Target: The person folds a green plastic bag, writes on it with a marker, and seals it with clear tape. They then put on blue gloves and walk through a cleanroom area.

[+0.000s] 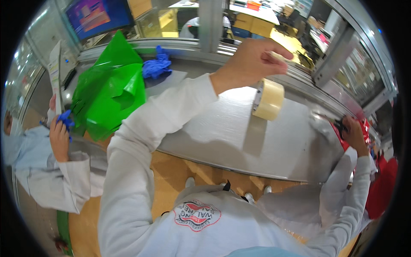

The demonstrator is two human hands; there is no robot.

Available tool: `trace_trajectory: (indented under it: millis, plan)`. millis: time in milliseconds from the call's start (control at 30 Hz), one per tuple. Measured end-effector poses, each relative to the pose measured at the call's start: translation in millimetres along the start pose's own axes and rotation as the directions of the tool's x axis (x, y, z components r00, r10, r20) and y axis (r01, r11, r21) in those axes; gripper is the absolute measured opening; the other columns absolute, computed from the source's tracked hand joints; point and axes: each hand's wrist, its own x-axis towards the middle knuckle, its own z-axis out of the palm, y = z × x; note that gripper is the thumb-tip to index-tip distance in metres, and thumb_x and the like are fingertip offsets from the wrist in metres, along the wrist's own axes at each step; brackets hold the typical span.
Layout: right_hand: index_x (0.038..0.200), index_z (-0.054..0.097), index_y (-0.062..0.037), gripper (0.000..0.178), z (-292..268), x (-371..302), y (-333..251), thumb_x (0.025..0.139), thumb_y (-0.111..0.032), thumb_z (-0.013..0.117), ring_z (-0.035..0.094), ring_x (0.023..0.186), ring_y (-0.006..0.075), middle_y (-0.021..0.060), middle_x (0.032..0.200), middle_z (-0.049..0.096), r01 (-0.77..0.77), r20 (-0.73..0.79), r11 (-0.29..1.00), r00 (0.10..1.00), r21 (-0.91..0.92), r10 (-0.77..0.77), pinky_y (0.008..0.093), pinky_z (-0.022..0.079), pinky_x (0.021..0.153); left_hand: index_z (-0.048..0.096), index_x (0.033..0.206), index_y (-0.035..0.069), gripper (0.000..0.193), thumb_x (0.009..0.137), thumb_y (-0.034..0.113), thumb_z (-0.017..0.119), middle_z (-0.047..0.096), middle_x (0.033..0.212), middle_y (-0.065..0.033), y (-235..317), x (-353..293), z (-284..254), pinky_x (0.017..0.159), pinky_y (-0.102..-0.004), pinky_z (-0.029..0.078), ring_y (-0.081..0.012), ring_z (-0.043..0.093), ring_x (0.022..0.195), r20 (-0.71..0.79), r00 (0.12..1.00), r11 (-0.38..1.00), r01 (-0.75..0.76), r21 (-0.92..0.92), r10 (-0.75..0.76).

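my left hand [252, 58] pinches the tape end, the pale clear round tape roll [268, 99] dangling above the grey tabletop [214, 132] — light, stiff, sticky; best held by its core. my right hand [353, 132] grips a crinkly clear plastic sheet [321, 124] — thin, slippery.

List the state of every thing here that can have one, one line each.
Roll of clear tape: hanging from a strip pulled out by the left hand.
Left hand: raised, fingers pinched on the strip.
Right hand: closed on a red tool at the table edge.
Green plastic bag: crumpled, loosely open.
Blue gloves: bunched in a heap.
Monitor: switched on.
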Motion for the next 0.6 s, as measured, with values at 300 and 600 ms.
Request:
trace_trajectory:
  millis: [300,600]
  plan:
    - [0.104,0.052,0.0006,0.042,-38,56,-152,0.064,0.003,0.066,0.047,0.083,0.0057,0.0006,0.093,0.053,-0.11,0.229,0.818,0.973,0.564,-0.027,0.0185,0.037,0.072,0.066,0.109,0.004,0.028,0.082,-0.001,0.07,0.065,0.112,-0.0072,-17,13,16,0.081,-0.024,0.056,-0.0155,0.068,0.092,-0.03,0.99,0.979,-0.131,0.158,0.137]
    - [0.088,0.05,0.0,0.03,-48,63,-188,0.065,0.003,0.07,0.044,0.072,0.0064,-0.0018,0.078,0.046,-0.087,0.351,0.876,0.931,0.475,-0.098,0.0198,0.038,0.067,0.067,0.112,0.008,0.035,0.08,-0.003,0.071,0.063,0.116,-0.0059,-19,11,25,0.077,-0.0224,0.058,-0.0126,0.064,0.098,0.07,0.961,0.939,-0.275,0.206,0.266]
